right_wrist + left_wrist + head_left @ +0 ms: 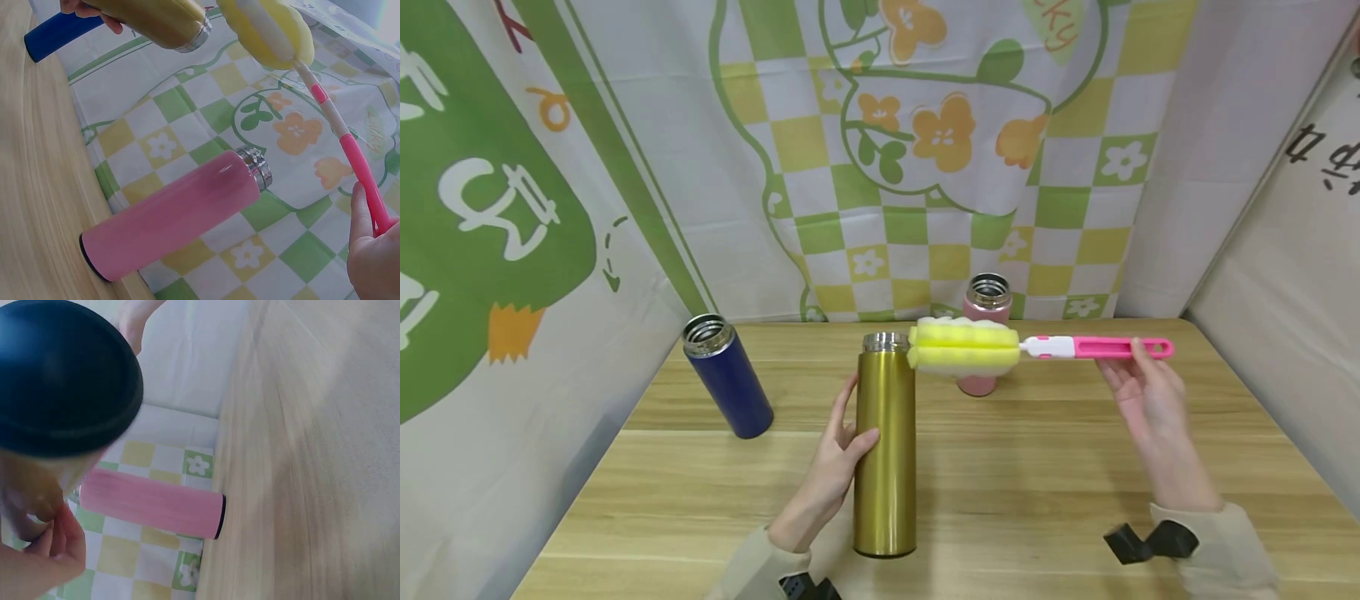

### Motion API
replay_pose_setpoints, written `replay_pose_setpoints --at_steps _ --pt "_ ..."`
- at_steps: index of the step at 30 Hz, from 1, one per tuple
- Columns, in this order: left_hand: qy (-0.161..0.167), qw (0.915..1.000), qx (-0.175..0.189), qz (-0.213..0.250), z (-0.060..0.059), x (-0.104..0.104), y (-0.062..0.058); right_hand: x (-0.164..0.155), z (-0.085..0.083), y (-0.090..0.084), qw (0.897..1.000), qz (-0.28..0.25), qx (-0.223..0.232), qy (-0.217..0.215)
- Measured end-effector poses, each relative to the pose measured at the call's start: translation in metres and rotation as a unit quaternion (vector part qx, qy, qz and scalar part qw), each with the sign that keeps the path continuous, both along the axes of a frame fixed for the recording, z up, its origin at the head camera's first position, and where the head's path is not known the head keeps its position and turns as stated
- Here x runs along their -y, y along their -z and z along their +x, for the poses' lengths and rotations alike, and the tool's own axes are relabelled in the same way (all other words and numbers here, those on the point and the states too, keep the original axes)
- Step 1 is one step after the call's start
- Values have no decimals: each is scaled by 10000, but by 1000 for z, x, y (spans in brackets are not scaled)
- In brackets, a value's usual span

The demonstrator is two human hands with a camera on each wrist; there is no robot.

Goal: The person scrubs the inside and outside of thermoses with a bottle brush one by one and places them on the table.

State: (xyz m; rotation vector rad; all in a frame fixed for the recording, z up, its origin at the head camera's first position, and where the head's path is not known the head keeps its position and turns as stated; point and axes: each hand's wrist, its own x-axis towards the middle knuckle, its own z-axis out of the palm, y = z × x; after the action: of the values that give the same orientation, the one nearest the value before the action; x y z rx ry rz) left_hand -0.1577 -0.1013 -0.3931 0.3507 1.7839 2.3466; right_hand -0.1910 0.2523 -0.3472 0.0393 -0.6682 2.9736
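Note:
My left hand (829, 473) grips a gold thermos bottle (886, 458) around its side. The bottle is upright and lidless, with its steel neck on top; its dark base shows in the left wrist view, raised off the table. In my right hand (1156, 404), a bottle brush (964, 347) is pinched by the end of its pink handle (365, 175). The brush lies level in the head view, its yellow and white sponge head pointing left, near the gold bottle's neck. Whether the sponge touches the neck, I cannot tell.
Behind the brush stands a pink thermos bottle (987, 310), lidless, near the table's back edge. A blue thermos bottle (732, 385), also lidless, stands at the left on the wooden table (1045, 500). Patterned cloth (940, 242) hangs at the back and sides.

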Motion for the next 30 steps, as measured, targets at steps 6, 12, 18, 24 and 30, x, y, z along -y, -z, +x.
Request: replay_pose_setpoints --at_steps 6,12,18,24,30 --pt "620 9951 42 769 2 1 -2 0 1 1 9999 71 -117 -68" --pt "965 9880 322 1160 4 -1 -3 2 0 1 9999 27 -140 -82" --pt "1025 9913 249 786 3 -3 0 11 -1 1 9999 103 84 -31" --pt "1019 9915 261 769 4 -4 -1 19 -4 1 9999 154 61 -2" --pt "943 9906 264 960 5 -3 -3 22 -2 3 9986 516 83 -47"
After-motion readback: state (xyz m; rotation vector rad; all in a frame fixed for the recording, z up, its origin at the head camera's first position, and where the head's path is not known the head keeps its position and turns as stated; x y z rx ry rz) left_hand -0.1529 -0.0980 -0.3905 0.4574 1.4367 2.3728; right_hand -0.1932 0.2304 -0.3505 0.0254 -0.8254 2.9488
